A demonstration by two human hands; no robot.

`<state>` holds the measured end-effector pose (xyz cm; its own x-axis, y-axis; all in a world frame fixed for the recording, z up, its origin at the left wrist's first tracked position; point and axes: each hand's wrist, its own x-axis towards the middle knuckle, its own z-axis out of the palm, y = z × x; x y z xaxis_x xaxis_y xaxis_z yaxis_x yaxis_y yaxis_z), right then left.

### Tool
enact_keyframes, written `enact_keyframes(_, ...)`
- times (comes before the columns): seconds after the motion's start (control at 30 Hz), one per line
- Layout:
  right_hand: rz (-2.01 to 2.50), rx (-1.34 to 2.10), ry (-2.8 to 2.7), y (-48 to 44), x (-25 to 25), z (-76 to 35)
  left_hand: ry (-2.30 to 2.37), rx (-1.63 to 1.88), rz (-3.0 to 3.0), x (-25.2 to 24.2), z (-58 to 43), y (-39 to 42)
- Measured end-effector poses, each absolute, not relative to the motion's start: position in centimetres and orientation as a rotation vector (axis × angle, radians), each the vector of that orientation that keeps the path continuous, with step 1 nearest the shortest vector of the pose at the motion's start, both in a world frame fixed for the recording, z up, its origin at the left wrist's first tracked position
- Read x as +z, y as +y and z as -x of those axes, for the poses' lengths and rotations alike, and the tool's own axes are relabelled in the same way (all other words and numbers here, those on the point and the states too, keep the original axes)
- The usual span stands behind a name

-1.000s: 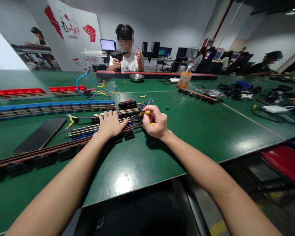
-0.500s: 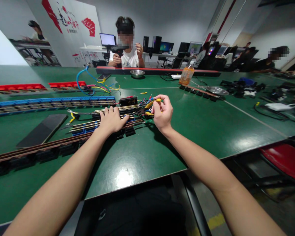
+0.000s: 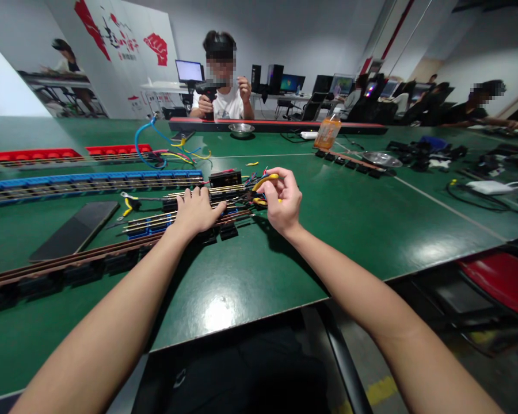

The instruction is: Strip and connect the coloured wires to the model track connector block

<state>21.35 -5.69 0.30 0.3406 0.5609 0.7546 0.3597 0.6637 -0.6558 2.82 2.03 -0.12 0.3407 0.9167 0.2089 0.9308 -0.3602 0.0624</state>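
Note:
My left hand (image 3: 197, 213) lies flat with spread fingers on a bundle of brass-coloured strips (image 3: 149, 223) set in blue and black holders. At the right end of this bundle, my right hand (image 3: 285, 202) is closed on a pair of yellow-handled pliers (image 3: 266, 180). The pliers' dark jaws point left, toward the strip ends and some coloured wires. Whether the jaws grip anything is too small to tell. Just behind sits a black block (image 3: 225, 178). A cable with ring terminals and yellow sleeves (image 3: 128, 204) lies left of my fingers.
A phone-like black slab (image 3: 75, 230) and a long copper-coloured strip assembly (image 3: 82, 260) lie left. Blue (image 3: 90, 179) and red (image 3: 34, 154) holder rows stretch behind. A metal bowl (image 3: 242, 130), an orange drink bottle (image 3: 328, 132) and a seated person (image 3: 228, 103) are across the table.
My right hand has shifted slightly left and down with the pliers, and its fingers sit a little differently on the handles. My left hand has stayed in place.

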Motion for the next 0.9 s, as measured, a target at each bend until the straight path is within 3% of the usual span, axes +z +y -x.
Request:
enact_keyframes(0.23, 0.787, 0.064, -1.324, -6.8, 0.9, -21.0, -1.773, -0.340, 2.477, 0.8, -3.2, 2.0)
enact_keyframes(0.9, 0.729, 0.202, -1.360, -7.0, 3.7, -23.1, -1.758, -0.359, 2.504, 0.5, -2.9, 2.6)
